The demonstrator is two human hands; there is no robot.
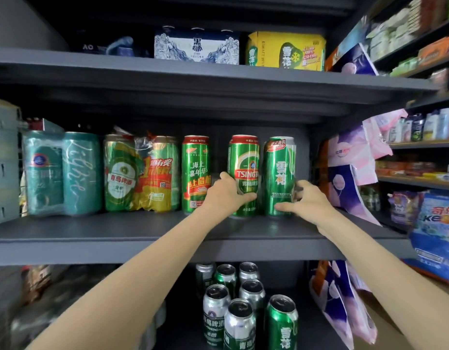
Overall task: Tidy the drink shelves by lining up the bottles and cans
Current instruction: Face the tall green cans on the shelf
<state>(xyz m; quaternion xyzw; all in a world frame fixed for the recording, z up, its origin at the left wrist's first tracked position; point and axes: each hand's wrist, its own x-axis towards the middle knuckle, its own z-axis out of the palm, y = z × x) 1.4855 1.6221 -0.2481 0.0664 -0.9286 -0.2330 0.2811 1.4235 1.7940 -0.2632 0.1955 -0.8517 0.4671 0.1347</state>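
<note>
Blurring along the edges leaves the shrink-wrapped packs left of the Tsingtao can (244,173) hard to read. That can stands on the middle shelf (117,238), touching the Snow can (279,175) on its right. My left hand (224,193) grips the Tsingtao can low down; my right hand (308,198) grips the Snow can, its fingers partly hidden behind it.
</note>
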